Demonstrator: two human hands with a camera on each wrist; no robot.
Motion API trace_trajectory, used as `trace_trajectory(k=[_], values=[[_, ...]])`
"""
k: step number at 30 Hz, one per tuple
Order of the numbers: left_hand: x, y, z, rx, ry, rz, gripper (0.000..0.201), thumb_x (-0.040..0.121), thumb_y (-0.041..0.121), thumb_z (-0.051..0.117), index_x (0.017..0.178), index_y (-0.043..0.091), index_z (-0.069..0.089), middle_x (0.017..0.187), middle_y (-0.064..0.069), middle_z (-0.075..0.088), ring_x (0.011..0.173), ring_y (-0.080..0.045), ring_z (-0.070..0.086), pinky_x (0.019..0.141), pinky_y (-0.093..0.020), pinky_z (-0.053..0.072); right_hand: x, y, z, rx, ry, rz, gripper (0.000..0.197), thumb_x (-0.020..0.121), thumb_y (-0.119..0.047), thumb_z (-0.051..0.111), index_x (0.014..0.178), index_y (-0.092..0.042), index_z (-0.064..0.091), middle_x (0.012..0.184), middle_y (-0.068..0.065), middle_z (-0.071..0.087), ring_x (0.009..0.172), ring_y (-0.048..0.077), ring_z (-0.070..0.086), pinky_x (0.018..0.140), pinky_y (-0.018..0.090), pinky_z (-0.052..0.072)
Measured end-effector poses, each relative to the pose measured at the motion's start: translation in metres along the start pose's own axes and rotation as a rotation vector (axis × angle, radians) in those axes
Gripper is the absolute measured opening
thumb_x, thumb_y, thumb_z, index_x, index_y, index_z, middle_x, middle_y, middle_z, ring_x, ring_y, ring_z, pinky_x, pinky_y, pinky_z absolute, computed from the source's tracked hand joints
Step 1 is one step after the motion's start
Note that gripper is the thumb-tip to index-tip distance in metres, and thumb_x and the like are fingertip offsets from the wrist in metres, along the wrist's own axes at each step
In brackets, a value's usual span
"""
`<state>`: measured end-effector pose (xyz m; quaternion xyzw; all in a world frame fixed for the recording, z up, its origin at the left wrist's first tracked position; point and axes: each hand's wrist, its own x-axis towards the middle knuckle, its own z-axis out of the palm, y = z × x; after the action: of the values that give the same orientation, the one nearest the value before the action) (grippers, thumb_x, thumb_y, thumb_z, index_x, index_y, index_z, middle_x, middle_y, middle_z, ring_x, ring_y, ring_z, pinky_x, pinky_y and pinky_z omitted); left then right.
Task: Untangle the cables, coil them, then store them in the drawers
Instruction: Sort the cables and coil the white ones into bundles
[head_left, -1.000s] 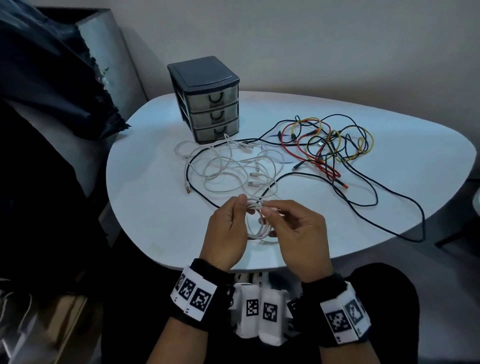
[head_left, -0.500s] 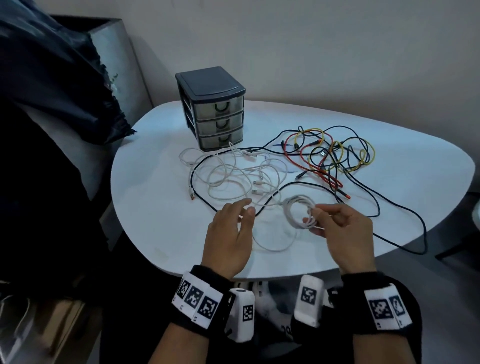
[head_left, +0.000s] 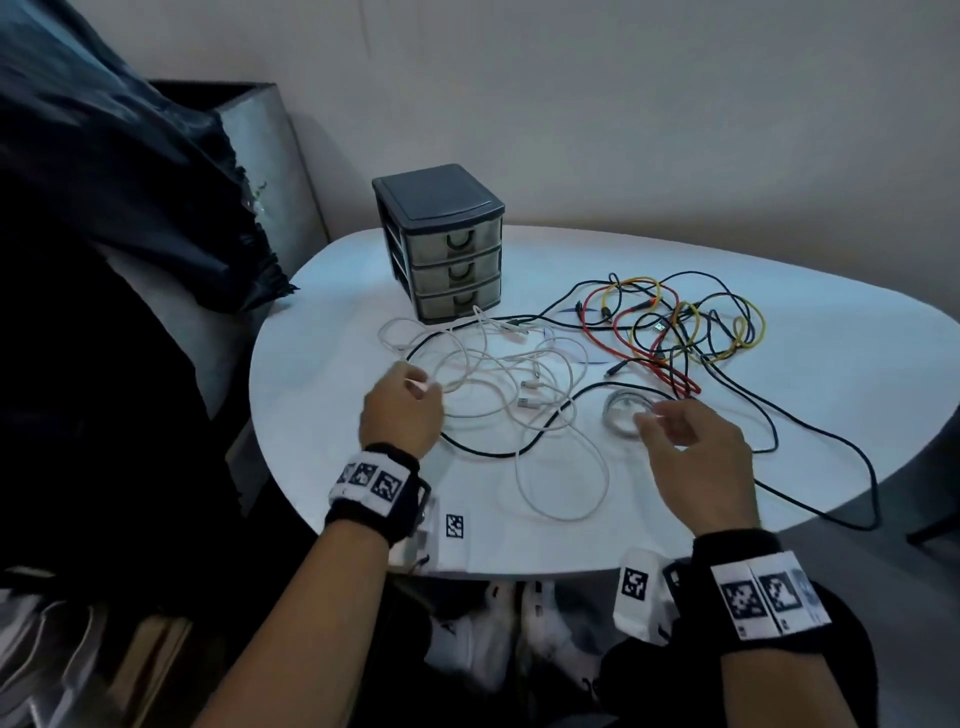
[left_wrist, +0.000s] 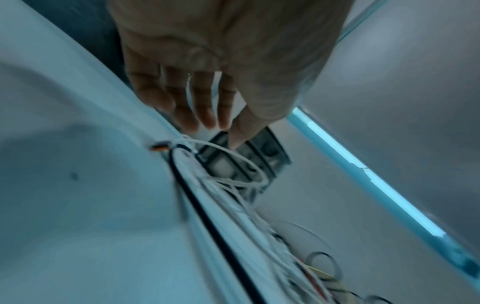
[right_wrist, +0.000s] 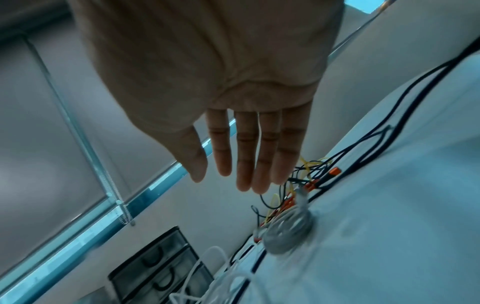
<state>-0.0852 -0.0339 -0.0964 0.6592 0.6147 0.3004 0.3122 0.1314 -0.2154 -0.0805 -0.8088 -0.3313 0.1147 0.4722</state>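
- The white table (head_left: 857, 374) is taking up most of my view, smooth matte top with a rounded, pebble-ish outline.
- The drawer unit (head_left: 440, 244) is sitting at the back left of it: boxy dark plastic frame, three cloudy see-through drawers, each with a curved dark handle, all pushed in.
- The colored tangle (head_left: 675, 327) is sprawling at the back right, thin red, yellow and black cables looping over each other, with one long black cable (head_left: 831, 441) trailing off toward the right edge.
- The loose white cables (head_left: 519, 384) are lying in floppy rubbery loops in front of the drawers, one loop drooping toward me.
- My right hand (head_left: 696, 457) is hovering with fingers straight and relaxed, holding nothing; the wrist view is showing the flat palm well above the tabletop.
- My left hand (head_left: 402, 410) is reaching into the left side of the white mess, fingers extended and lightly bent. I can't tell if they're actually touching a cable.
- The coiled white cable (head_left: 626, 413) is resting on the table as a small tight ring just past my right fingertips, blurry.
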Motion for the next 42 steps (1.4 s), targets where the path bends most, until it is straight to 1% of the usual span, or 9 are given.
trace_trajectory(k=[3,8,16,21,26,30,33,38,42], values=[[0.037,-0.019,-0.010,0.237,-0.063,-0.218,0.038,0.085,0.030,0.064,0.115,0.008,0.058,0.116,-0.010,0.061,0.100,-0.034,0.061,0.074,-0.033,0.044,-0.004,-0.011,0.011,0.036,-0.068,-0.065,0.009,0.089,-0.031,0.070,0.094,-0.023,0.069,0.083,-0.009,0.068,0.081,0.004,0.064,0.072,0.018,0.047],[0.057,-0.015,-0.020,0.334,-0.155,-0.218,0.014,0.086,0.014,0.061,0.079,0.002,0.062,0.082,-0.012,0.062,0.074,-0.030,0.056,0.065,-0.030,0.044,-0.004,-0.026,0.027,0.048,-0.196,-0.166,0.010,0.088,-0.034,0.071,0.094,-0.026,0.069,0.082,-0.010,0.069,0.075,-0.002,0.063,0.071,0.020,0.050],[0.005,0.018,-0.053,-0.614,-0.335,-0.245,0.010,0.095,0.006,0.062,0.087,0.001,0.065,0.062,-0.005,0.056,0.059,-0.018,0.059,0.062,-0.021,0.057,0.001,-0.061,0.039,0.133,-0.350,-0.265,0.010,0.090,-0.032,0.069,0.100,-0.029,0.070,0.083,-0.009,0.069,0.073,0.007,0.065,0.065,0.015,0.047],[-0.051,0.051,-0.071,-0.654,-0.474,-0.033,0.033,0.101,0.022,0.051,0.076,0.003,0.062,0.055,-0.002,0.049,0.049,-0.016,0.054,0.058,-0.025,0.053,-0.005,-0.082,0.059,0.166,-0.523,-0.349,0.036,0.095,-0.032,0.061,0.129,-0.039,0.055,0.098,-0.012,0.069,0.083,0.001,0.065,0.070,0.015,0.046],[-0.082,0.080,-0.099,-0.723,-0.590,0.324,0.038,0.101,0.030,0.046,0.072,0.010,0.060,0.075,-0.012,0.069,0.072,-0.026,0.065,0.065,-0.025,0.053,-0.005,-0.094,0.084,0.121,-0.587,-0.427,0.009,0.087,-0.032,0.055,0.080,-0.037,0.059,0.076,-0.022,0.065,0.075,-0.003,0.063,0.070,0.020,0.049],[-0.079,0.092,-0.118,-0.875,-0.485,0.422,0.035,0.098,0.028,0.041,0.070,0.015,0.057,0.101,-0.012,0.075,0.099,-0.031,0.071,0.072,-0.030,0.056,0.011,-0.104,0.086,0.106,-0.522,-0.411,0.023,0.088,-0.040,0.062,0.095,-0.020,0.070,0.091,-0.010,0.073,0.085,0.003,0.068,0.082,0.030,0.056],[-0.074,0.092,-0.125,-0.893,-0.417,0.469,0.033,0.099,0.028,0.037,0.075,0.007,0.047,0.116,-0.008,0.072,0.109,-0.029,0.069,0.078,-0.034,0.057,0.033,-0.116,0.069,0.097,-0.456,-0.432,0.011,0.087,-0.024,0.073,0.084,-0.014,0.071,0.079,-0.007,0.071,0.071,-0.003,0.064,0.072,0.012,0.051],[-0.081,0.090,-0.129,-0.961,-0.396,0.517,0.037,0.100,0.027,0.037,0.069,0.021,0.056,0.122,-0.003,0.070,0.106,-0.030,0.070,0.078,-0.034,0.057,0.086,-0.137,0.042,0.086,-0.540,-0.248,0.037,0.086,-0.032,0.075,0.119,-0.017,0.068,0.116,-0.005,0.070,0.105,0.005,0.065,0.099,0.025,0.049],[-0.084,0.084,-0.134,-1.017,-0.381,0.578,0.032,0.097,0.039,0.048,0.070,0.025,0.059,0.121,-0.002,0.070,0.097,-0.029,0.071,0.076,-0.032,0.056,0.123,-0.158,0.015,-0.511,-0.610,-0.199,0.052,0.089,-0.049,0.065,0.134,-0.024,0.058,0.144,-0.002,0.051,0.127,0.018,0.051,0.109,0.032,0.037]])
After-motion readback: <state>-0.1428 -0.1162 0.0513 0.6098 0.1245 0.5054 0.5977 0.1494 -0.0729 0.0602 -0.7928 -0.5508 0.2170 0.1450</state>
